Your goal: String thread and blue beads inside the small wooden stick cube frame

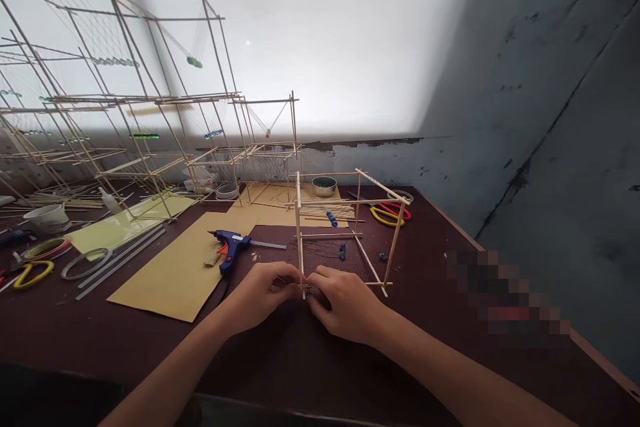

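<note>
A small open box frame of thin wooden sticks [383,187] stands on the dark table in front of me. My left hand [260,295] pinches the bottom of its near left corner. From the other side, my right hand [346,299] closes its fingers on the same corner. The exact fingertip contact is partly hidden. A short row of blue beads [331,218] hangs on threads within the frame. More dark blue beads [342,251] show lower down inside it. Left of the frame lies a blue glue gun [233,248] with a glue stick in its back.
Yellow cardboard [173,273] lies under the glue gun's left side. Tall stick frames [125,101] with hanging beads crowd the back left. Behind my frame are a round tin [325,188] and red-and-yellow-handled scissors [387,216]. Clear glue sticks [123,263] and a tape roll [86,264] lie left.
</note>
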`<state>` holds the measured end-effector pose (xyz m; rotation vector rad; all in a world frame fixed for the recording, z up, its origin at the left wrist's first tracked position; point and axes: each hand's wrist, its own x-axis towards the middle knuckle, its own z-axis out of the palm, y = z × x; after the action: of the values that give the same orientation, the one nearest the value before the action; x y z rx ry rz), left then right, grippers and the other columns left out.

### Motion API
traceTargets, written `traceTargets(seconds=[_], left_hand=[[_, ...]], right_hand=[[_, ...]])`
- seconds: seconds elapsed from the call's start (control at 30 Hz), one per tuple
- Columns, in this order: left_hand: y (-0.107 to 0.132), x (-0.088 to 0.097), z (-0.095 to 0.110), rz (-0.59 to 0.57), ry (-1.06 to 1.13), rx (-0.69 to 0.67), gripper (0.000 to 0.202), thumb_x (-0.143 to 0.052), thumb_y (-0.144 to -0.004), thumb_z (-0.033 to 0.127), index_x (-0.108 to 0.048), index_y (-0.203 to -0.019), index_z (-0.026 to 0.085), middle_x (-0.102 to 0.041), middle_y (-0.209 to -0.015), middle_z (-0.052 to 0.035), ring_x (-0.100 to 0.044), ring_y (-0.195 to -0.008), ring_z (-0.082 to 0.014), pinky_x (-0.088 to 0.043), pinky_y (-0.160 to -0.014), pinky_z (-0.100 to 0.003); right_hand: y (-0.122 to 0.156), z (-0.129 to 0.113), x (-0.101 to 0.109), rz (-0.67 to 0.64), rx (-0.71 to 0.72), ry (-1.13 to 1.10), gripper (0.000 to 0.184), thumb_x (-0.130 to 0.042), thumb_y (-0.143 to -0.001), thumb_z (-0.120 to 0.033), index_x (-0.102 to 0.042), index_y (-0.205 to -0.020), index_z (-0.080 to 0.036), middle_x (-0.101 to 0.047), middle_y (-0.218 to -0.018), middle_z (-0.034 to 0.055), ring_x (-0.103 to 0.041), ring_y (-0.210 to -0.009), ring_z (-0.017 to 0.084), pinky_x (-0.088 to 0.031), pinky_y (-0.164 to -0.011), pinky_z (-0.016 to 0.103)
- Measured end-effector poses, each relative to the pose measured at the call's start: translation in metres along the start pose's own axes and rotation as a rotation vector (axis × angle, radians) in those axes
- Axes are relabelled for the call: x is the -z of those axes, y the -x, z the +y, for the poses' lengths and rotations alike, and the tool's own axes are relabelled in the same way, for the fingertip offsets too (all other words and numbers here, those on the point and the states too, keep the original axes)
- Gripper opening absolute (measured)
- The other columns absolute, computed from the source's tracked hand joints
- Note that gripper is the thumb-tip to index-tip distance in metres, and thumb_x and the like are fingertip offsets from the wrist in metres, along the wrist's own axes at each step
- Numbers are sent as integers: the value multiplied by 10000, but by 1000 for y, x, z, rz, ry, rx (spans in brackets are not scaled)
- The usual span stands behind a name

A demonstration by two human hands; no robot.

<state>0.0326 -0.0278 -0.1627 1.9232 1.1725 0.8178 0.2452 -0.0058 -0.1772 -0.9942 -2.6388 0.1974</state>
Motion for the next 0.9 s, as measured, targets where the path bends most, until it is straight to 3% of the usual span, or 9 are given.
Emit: traceTargets(seconds=[0.13,0.4,0.6,0.9], left_hand=[[-5,2,2,-47,51,-13,179,-592,-920,290,-725,-944,173,-726,-929,-39,-657,-883,-190,-510,-807,-279],[-6,-7,1,-5,197,-8,211,-605,-917,318,-725,-915,145,-698,-864,-43,-608,-816,-168,-487,-759,-259],[-5,-8,-7,44,130,-37,216,-612,-914,318,-751,-898,154,-664,-844,-44,-597,-784,-163,-458,-722,-263],[-3,-9,-10,3,168,-34,253,-603,-928,342,-765,-931,147,-686,-861,-58,-614,-800,-178,-475,-750,-286]], right_hand=[[2,-1,0,76,-40,-13,308,-572,-914,-485,-647,-1014,-203,-644,-921,32,-632,-873,218,-439,-751,320],[2,0,0,147,-45,-59,238,-553,-937,-405,-661,-1013,-207,-664,-915,24,-641,-873,196,-428,-737,302],[2,-1,-3,144,-29,-25,225,-557,-934,-392,-659,-1004,-203,-665,-909,24,-639,-864,195,-423,-737,304],[0,-2,-5,144,-7,-5,182,-573,-919,-350,-661,-945,-193,-662,-872,18,-621,-813,176,-414,-710,289]])
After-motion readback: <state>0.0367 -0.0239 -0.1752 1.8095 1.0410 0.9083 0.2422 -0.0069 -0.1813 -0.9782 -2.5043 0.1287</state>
